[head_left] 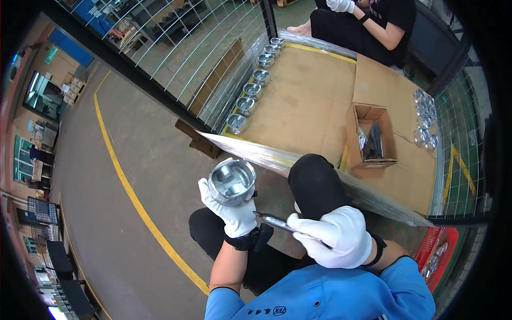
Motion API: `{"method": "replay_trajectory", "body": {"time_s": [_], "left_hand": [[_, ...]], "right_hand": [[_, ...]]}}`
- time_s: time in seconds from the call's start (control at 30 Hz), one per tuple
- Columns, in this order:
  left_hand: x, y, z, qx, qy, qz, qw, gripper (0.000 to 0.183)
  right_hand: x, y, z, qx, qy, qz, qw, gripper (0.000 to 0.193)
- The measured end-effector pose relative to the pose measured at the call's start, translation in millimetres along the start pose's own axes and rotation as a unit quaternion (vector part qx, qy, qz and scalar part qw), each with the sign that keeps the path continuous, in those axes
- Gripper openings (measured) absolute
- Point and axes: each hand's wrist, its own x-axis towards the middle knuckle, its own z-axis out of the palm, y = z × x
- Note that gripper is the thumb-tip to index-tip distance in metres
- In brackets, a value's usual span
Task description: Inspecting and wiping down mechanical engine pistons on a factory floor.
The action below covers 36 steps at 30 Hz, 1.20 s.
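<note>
My left hand (239,217), in a white glove, holds up a shiny, round, cup-shaped metal part (232,181). Its open hollow faces up toward me, and the fingers wrap its underside. In my right hand (341,240), also gloved in white, is a slim metal hand tool (276,221) with a dark pointed tip; its exact kind is unclear. The tip points left, just below the metal part and apart from it. Similar metal cups (246,106) stand in a row along the left edge of the cardboard-covered platform (309,101).
More metal parts (425,114) stand at the platform's right side. An open cardboard box (372,133) there holds dark items. Wire mesh panels (186,48) and plastic-wrapped edges bound the platform. A red crate (428,248) with metal pieces is at right. Another gloved person (368,26) sits beyond.
</note>
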Motion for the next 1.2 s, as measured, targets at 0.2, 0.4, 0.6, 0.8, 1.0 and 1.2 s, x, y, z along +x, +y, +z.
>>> {"method": "replay_trajectory", "body": {"time_s": [0.2, 0.4, 0.6, 0.8, 1.0, 1.2], "left_hand": [[5.5, 4.6, 0.0, -0.204, -0.007, -0.104, 0.973, 0.059], [7.6, 1.4, -20.9, -0.290, -0.075, -0.215, 0.930, 0.048], [-14.8, -12.1, -0.8, -0.160, -0.077, -0.190, 0.966, 0.056], [-27.3, -26.3, 12.8, -0.154, -0.043, -0.188, 0.969, 0.061], [-13.4, -29.4, -19.0, -0.140, -0.017, -0.255, 0.957, 0.070], [-26.9, -39.8, 3.1, -0.067, -0.102, -0.396, 0.910, 0.079]], "right_hand": [[-27.6, 14.0, 19.1, 0.004, 0.004, 0.053, 0.999, 0.027], [-35.5, 18.5, 39.3, 0.017, 0.044, 0.071, 0.996, 0.025], [-35.8, 24.8, 51.2, 0.009, 0.010, 0.082, 0.997, 0.024], [-55.9, 27.4, 46.7, 0.324, 0.050, 0.357, 0.875, 0.021], [-60.6, 68.4, -18.8, 0.166, 0.129, 0.460, 0.863, 0.021], [-99.1, 137.8, -41.4, -0.437, 0.088, 0.307, 0.841, 0.055]]}}
